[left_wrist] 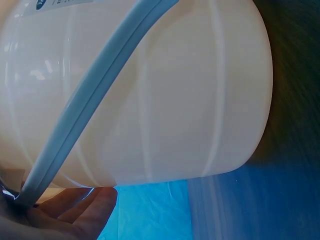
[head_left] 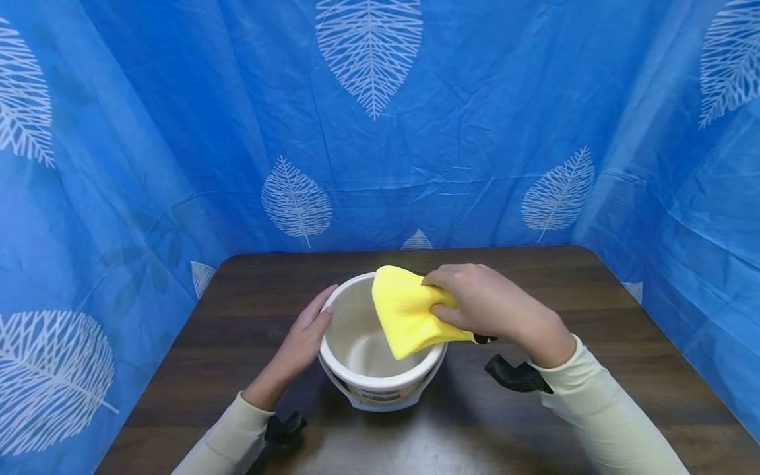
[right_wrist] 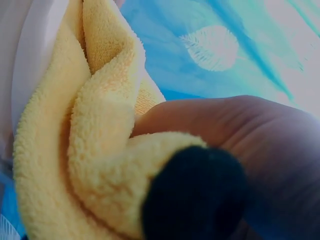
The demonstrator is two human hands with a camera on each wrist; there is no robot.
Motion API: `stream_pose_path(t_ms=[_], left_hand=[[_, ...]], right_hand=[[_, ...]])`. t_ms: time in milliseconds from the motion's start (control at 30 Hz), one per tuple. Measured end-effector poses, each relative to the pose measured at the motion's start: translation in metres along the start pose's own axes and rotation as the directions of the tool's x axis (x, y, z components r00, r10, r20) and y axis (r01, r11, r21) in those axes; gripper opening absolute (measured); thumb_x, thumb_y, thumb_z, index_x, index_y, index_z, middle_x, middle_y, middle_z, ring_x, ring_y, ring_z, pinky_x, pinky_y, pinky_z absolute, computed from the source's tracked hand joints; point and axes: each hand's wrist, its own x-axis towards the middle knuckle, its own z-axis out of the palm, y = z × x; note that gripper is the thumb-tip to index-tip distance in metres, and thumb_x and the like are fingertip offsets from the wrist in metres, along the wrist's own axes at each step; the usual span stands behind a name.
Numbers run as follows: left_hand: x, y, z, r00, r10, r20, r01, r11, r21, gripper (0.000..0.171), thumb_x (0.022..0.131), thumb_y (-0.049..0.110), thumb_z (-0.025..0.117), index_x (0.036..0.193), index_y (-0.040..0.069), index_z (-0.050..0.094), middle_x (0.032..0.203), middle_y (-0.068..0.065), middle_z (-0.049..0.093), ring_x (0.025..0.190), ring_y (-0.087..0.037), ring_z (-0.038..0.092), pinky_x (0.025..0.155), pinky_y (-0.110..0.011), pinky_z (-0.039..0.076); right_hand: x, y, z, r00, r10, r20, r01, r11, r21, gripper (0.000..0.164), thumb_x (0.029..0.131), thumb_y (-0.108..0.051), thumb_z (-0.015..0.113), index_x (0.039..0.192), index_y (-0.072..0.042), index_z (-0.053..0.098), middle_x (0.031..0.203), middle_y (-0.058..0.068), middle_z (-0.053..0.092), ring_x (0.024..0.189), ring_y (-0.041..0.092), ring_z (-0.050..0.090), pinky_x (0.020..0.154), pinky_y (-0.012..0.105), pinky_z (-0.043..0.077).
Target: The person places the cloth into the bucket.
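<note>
A cream plastic bucket (head_left: 356, 330) stands upright on the table, with a label low on its near side. My left hand (head_left: 305, 336) grips its left rim, thumb at the edge and fingers along the outer wall. In the left wrist view, the bucket's handle (left_wrist: 95, 95) slants down across the ribbed side, and my left fingers (left_wrist: 95, 210) lie beside the wall. My right hand (head_left: 489, 300) pinches a folded yellow cloth (head_left: 406, 310) that drapes over the bucket's right rim. Close up in the right wrist view, the cloth (right_wrist: 105, 125) looks fluffy and bunched beside my thumb.
The dark wooden table (head_left: 249, 310) reaches back to a blue curtain (head_left: 451, 145) with white leaf prints, which also hangs along both sides. Black straps (head_left: 516, 375) sit at the wrists, over pale sleeves.
</note>
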Motion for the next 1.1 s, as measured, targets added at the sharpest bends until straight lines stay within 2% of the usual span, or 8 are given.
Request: stream_pose_path(t_ms=[233, 533, 767, 1100], left_hand=[[0.0, 0.002, 0.001, 1.0, -0.007, 0.015, 0.007, 1.0, -0.001, 0.051, 0.11, 0.019, 0.035, 0.159, 0.003, 0.028, 0.162, -0.018, 0.032, 0.144, -0.037, 0.038, 0.114, -0.056, 0.032], [0.0, 0.003, 0.001, 1.0, -0.014, 0.002, 0.014, 1.0, 0.007, 0.051, 0.11, 0.02, 0.035, 0.159, 0.004, 0.029, 0.162, -0.017, 0.032, 0.146, -0.037, 0.036, 0.115, -0.056, 0.031], [-0.001, 0.002, 0.003, 0.999, -0.034, -0.007, 0.035, 0.999, 0.012, 0.051, 0.11, 0.021, 0.035, 0.159, 0.006, 0.029, 0.162, -0.016, 0.033, 0.144, -0.038, 0.039, 0.11, -0.053, 0.038], [-0.003, 0.003, 0.002, 1.0, -0.006, 0.0, 0.006, 1.0, 0.004, 0.051, 0.11, 0.016, 0.034, 0.158, 0.003, 0.029, 0.161, -0.019, 0.032, 0.144, -0.037, 0.039, 0.113, -0.055, 0.035]], right_hand=[[0.005, -0.005, 0.003, 0.999, -0.04, -0.008, 0.04, 0.999, -0.019, 0.033, 0.087, -0.017, 0.077, 0.117, -0.005, 0.072, 0.103, 0.005, 0.071, 0.083, 0.018, 0.063, 0.08, 0.039, 0.057], [0.01, -0.012, 0.005, 0.999, -0.027, 0.017, 0.027, 0.999, -0.021, 0.033, 0.087, -0.017, 0.077, 0.118, -0.006, 0.072, 0.104, 0.005, 0.071, 0.083, 0.018, 0.061, 0.08, 0.038, 0.056], [0.014, -0.016, 0.009, 0.999, -0.03, 0.035, 0.031, 0.999, -0.031, 0.032, 0.088, -0.015, 0.076, 0.119, -0.006, 0.072, 0.105, 0.005, 0.071, 0.084, 0.018, 0.061, 0.08, 0.038, 0.056], [0.021, -0.022, 0.013, 0.997, -0.054, 0.051, 0.057, 0.996, -0.072, 0.031, 0.088, -0.017, 0.074, 0.117, -0.006, 0.073, 0.103, 0.006, 0.072, 0.083, 0.018, 0.064, 0.08, 0.039, 0.056]])
